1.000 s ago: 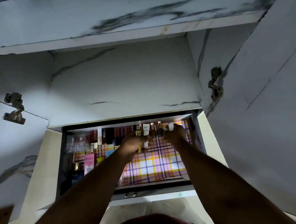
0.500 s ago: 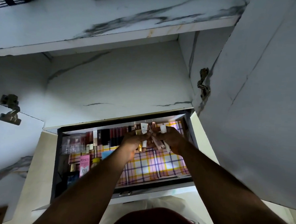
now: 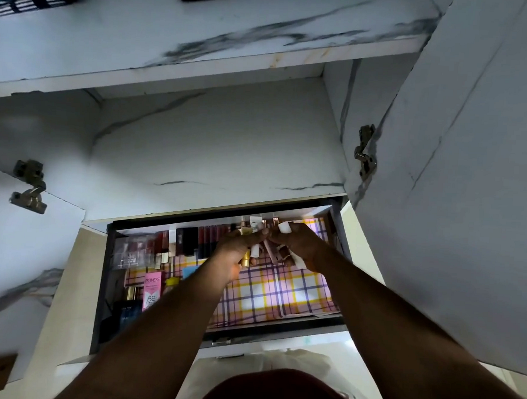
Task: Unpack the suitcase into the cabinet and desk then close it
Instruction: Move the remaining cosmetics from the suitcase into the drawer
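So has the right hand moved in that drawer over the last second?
Yes. The right hand drew back from the drawer's rear wall toward the person, nearer the left hand.

Both bare forearms reach forward and converge, the wrists close together. The left hand (image 3: pixel 233 252) has its fingers (image 3: pixel 254 234) curled round a few small tubes. The right hand (image 3: pixel 296 243) pinches other tubes, its fingertips touching the left hand's.
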